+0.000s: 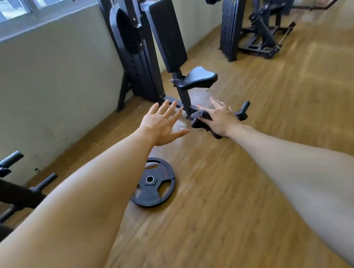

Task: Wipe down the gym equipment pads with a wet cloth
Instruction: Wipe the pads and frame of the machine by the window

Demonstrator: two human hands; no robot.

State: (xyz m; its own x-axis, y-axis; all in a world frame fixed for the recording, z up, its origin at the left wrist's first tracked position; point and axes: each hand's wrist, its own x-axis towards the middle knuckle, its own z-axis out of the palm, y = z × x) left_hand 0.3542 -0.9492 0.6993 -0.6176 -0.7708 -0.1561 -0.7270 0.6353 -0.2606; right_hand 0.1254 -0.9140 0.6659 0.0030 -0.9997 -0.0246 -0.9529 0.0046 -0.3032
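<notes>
**Both arms are being held out toward a gym machine, cloth in hand.**

Bare wooden floor (265, 190) is lying open to the right, while the wall (47, 93) is closing off the left and a weight plate (153, 184) is lying flat beside the left forearm. The far machine (254, 27) is showing blurred, and a dark frame (7, 191) is being cut off at the left edge. The right hand (220, 120) is gripping a dark cloth (201, 120), part of it hiding under the palm. The left hand (162, 124) is holding nothing, its fingers spread. The seat pad (198, 78) and upright back pad (166, 34) are standing beyond the hands, apart from the cloth.
</notes>
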